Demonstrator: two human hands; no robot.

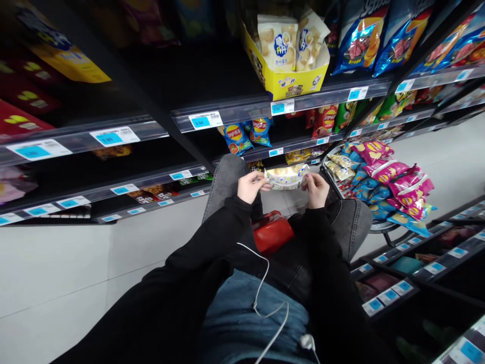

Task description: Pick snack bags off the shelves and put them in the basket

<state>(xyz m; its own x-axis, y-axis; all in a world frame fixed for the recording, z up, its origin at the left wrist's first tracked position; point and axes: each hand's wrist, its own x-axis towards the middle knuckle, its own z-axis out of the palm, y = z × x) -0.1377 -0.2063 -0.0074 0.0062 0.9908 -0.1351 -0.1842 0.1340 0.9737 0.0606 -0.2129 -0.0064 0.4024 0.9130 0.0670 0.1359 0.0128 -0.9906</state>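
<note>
Between my hands, above my lap, is a small white and yellow snack bag [287, 177], seen edge-on. My left hand [250, 186] pinches its left end between thumb and fingers. At the other end my right hand [316, 189] grips the bag in the same way. Similar white bags [278, 43] stand in a yellow display box [295, 83] on the shelf in front. A red bag or pouch [273, 232] lies between my legs, below my hands.
A cart [373, 227] heaped with pink and blue chip bags [394, 174] stands at my right. Shelves with price tags [206, 120] run across the front. Blue Lay's bags [237, 137] sit on a lower shelf. A white earphone cord [261, 283] hangs over my front.
</note>
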